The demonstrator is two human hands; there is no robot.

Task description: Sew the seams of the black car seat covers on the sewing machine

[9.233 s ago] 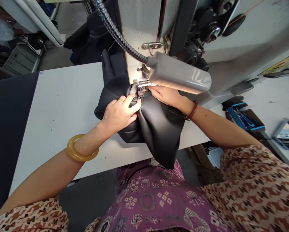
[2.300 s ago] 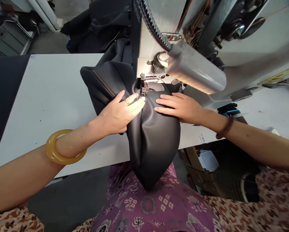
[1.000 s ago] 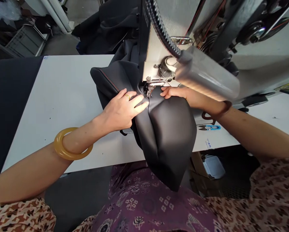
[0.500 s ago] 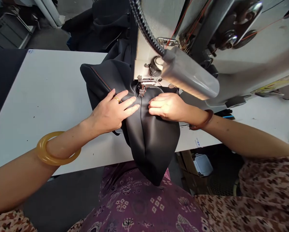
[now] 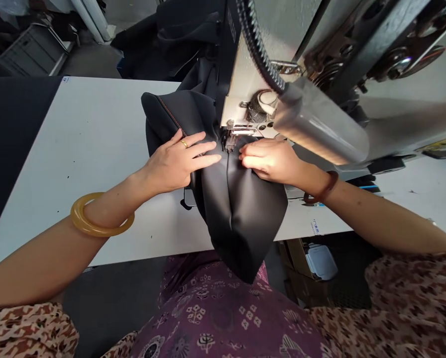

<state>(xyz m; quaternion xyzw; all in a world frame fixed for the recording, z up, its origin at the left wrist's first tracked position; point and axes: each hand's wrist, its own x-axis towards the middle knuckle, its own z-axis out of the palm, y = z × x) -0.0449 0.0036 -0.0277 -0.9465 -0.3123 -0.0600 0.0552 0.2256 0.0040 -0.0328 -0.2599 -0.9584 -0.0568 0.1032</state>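
Observation:
A black leather-like piece lies under the presser foot of a sewing machine. Its seam runs from the foot toward my lap, and the near end hangs over the table edge. Red stitching shows on its far left part. My left hand rests flat on the piece left of the foot, fingers stretched and apart. To the right of the foot, my right hand has its fingers curled and pressed together on the piece, gripping it close to the seam. The fingertips of that hand are partly hidden.
A lamp on a braided flexible neck hangs right of the needle area. The white table extends to both sides. More dark material lies behind it. Below the right edge are a cardboard box and a white plastic container.
The view has shifted, so the machine, piece and hands appear farther right. Both hands keep nearly the same places on the piece beside the foot.

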